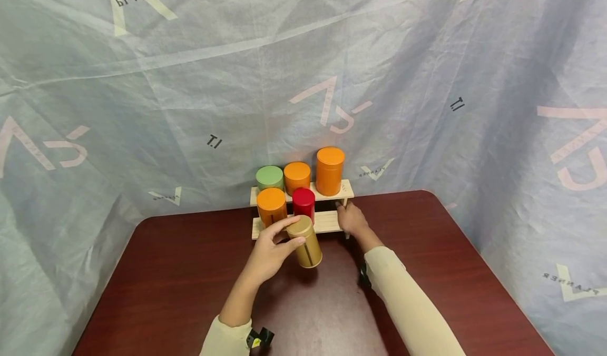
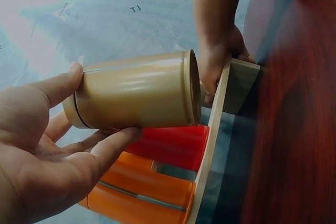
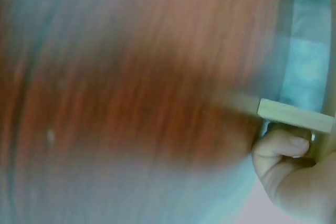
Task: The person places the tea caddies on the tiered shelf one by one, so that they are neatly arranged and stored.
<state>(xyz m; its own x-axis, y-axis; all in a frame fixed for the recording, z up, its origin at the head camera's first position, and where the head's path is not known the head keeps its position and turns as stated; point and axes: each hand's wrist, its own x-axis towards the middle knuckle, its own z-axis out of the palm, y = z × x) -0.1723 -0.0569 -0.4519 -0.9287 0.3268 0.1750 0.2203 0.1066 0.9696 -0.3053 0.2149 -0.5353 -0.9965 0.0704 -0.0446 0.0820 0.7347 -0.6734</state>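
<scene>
My left hand grips a gold tin canister near its lid, thumb on one side and fingers on the other. The canister is tilted and held in front of a two-tier wooden rack. In the left wrist view the gold canister lies across the picture, its base towards the rack. At the rack's right end, my right hand holds the side support; the right wrist view shows its thumb bent against the wood. An orange canister and a red canister stand on the lower tier.
On the upper tier stand a green canister, a short orange canister and a taller orange canister. The rack sits near the back of a dark red-brown table. Grey printed sheeting hangs behind and at both sides.
</scene>
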